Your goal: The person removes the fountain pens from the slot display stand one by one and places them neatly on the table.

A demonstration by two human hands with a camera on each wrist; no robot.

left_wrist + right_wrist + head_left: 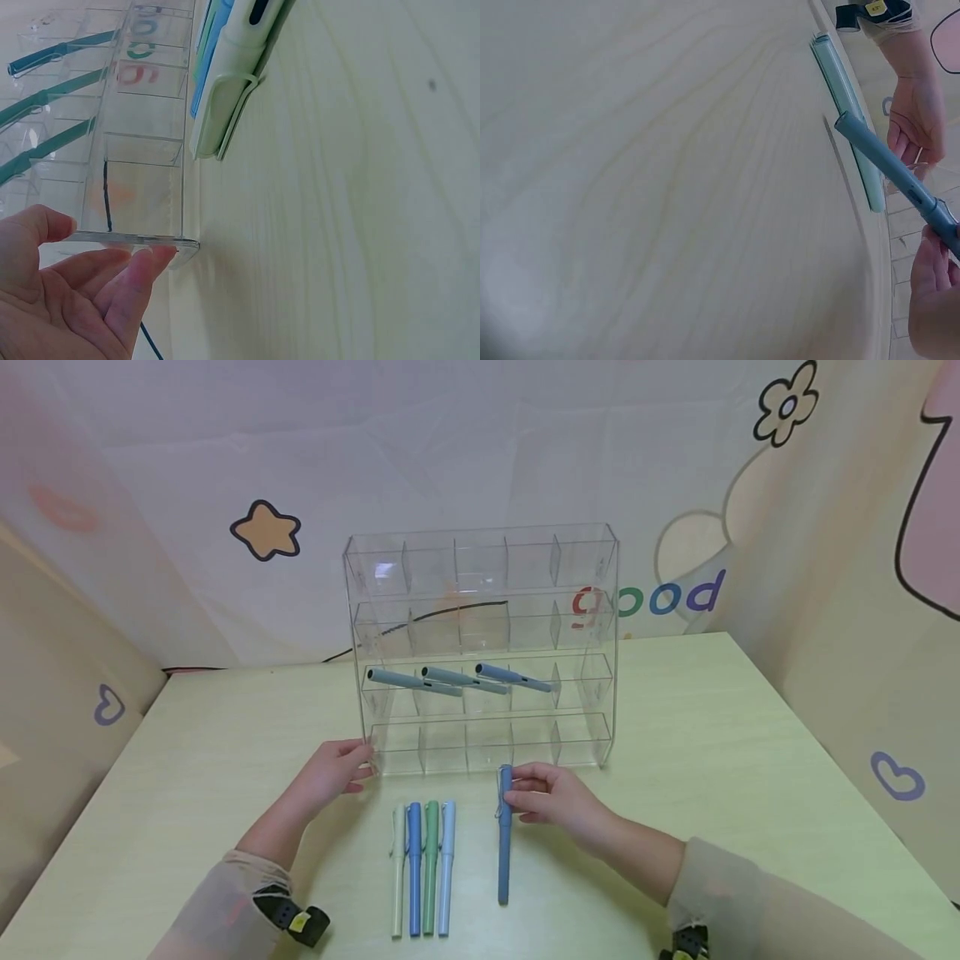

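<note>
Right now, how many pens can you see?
8: three pens across the second-lowest tier of the clear rack, four pens on the table, one pen in the right hand.

The clear rack [146, 150], by which three pens [51, 94] are held, is touched at its side by the left hand [82, 296]

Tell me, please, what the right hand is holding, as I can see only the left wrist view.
Observer: The right hand holds a dusty blue pen near its clip end.
Operator: Thank you; where is that pen relative to the loose ones on the table?
Observer: In the head view, it is to the right of the row of four loose pens, with a gap between.
Operator: And which tier of the clear rack holds the three pens?
Observer: The three pens rest on the third tier from the top of the clear rack.
</note>
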